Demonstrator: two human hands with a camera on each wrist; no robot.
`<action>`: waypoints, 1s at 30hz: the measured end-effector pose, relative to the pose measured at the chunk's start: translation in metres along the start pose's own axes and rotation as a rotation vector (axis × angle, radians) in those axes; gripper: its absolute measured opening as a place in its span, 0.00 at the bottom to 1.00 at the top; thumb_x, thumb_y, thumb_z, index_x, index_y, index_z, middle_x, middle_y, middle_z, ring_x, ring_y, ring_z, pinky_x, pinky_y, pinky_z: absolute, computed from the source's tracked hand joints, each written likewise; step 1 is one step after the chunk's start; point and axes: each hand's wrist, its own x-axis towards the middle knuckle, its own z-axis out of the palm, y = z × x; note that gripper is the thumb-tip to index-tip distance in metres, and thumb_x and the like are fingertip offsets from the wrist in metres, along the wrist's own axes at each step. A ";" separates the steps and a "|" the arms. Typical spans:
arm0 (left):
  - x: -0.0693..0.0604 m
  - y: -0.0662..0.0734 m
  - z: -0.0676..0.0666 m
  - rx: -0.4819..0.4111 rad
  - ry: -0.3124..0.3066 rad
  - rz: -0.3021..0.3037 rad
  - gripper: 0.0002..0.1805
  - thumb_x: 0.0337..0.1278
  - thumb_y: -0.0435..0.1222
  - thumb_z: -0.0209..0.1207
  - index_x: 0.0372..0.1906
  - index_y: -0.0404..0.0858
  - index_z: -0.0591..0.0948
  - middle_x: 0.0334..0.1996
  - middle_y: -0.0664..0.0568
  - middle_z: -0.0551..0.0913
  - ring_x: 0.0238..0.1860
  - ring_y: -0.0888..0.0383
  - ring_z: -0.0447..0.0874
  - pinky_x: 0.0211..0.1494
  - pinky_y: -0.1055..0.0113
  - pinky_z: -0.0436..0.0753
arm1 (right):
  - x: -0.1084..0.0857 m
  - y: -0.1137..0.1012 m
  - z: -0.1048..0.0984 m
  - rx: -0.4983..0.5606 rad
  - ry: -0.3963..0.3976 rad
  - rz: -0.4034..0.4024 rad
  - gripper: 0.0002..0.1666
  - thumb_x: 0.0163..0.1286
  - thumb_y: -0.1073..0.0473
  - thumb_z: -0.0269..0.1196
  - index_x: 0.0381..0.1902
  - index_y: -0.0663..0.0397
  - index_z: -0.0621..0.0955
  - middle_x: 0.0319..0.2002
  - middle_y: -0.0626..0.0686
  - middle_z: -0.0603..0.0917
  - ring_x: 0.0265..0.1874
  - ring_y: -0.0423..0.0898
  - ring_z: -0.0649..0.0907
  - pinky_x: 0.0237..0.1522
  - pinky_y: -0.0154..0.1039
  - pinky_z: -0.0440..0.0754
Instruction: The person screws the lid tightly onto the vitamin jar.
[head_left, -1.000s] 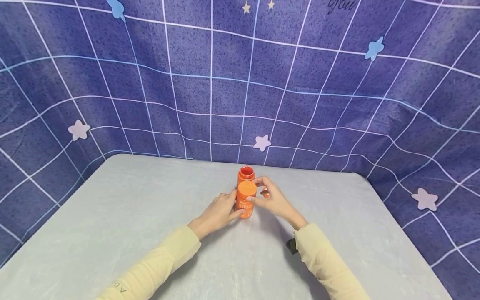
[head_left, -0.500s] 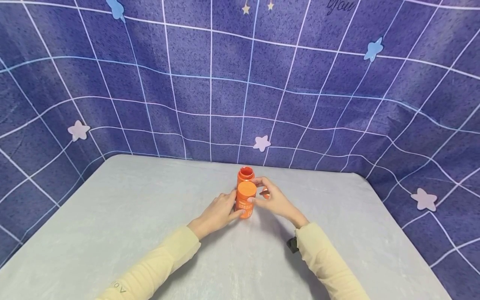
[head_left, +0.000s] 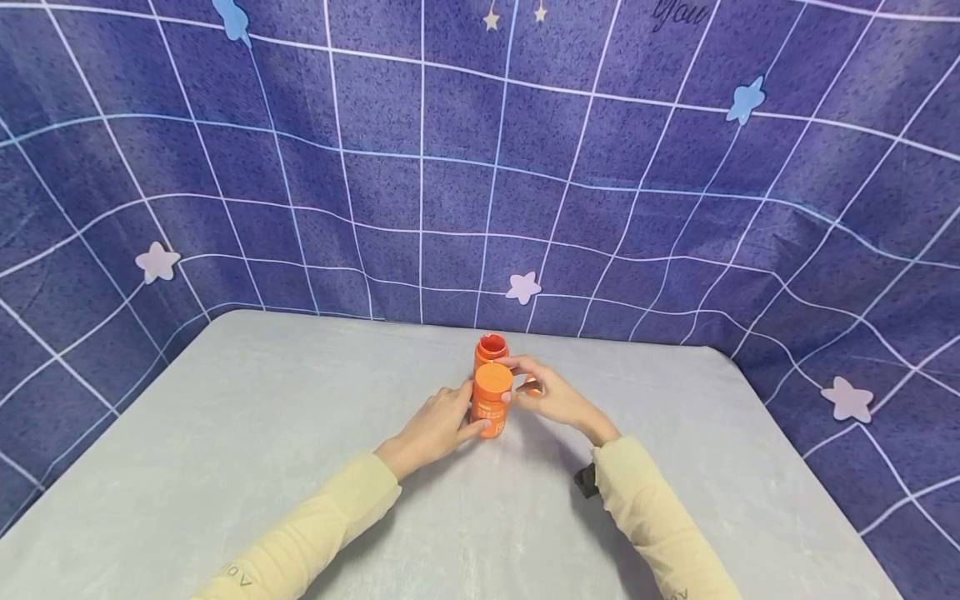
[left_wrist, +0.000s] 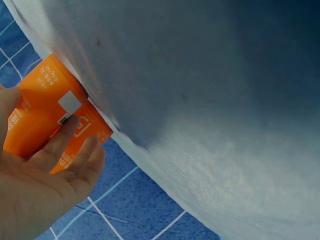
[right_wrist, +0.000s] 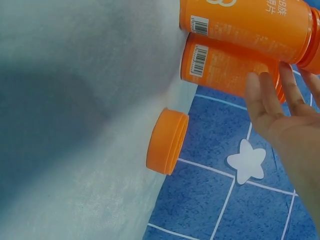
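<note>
Orange bottle, lid on: upright on counter | open-topped bottle: just beyond it, 12 o'clock | left hand: 8 o'clock, fingers grasping the bottle's body | right hand: 3 o'clock, fingers curled round its lid | loose lid: on counter, 2 o'clock

Dark script on the blue backdrop reads "You" at the top of the head view, right of centre. In the right wrist view, the upper orange bottle bears "B族", "片" and a barcode; the lower orange bottle also has a barcode. Tilted print seeming to include "60" marks the bottle at left in the left wrist view. Left sleeve lettering is unclear.
</note>
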 end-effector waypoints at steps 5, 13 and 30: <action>0.000 0.000 0.000 0.003 0.002 0.002 0.33 0.53 0.49 0.59 0.60 0.36 0.65 0.47 0.46 0.81 0.43 0.47 0.78 0.49 0.52 0.74 | -0.001 0.000 0.001 0.003 0.016 -0.001 0.28 0.58 0.69 0.61 0.57 0.69 0.68 0.54 0.66 0.73 0.52 0.60 0.72 0.51 0.61 0.69; 0.000 0.001 0.000 -0.003 0.000 0.004 0.32 0.54 0.49 0.59 0.60 0.37 0.65 0.47 0.46 0.81 0.44 0.48 0.78 0.49 0.52 0.74 | -0.004 -0.005 0.009 0.010 0.111 0.054 0.26 0.56 0.67 0.64 0.52 0.67 0.70 0.51 0.63 0.74 0.48 0.58 0.73 0.51 0.61 0.69; 0.001 0.000 0.001 0.002 0.010 0.008 0.32 0.54 0.49 0.59 0.59 0.36 0.66 0.46 0.47 0.81 0.43 0.49 0.77 0.49 0.53 0.74 | -0.003 -0.005 0.011 -0.011 0.110 0.026 0.29 0.55 0.69 0.64 0.53 0.70 0.68 0.51 0.66 0.74 0.49 0.59 0.74 0.50 0.60 0.71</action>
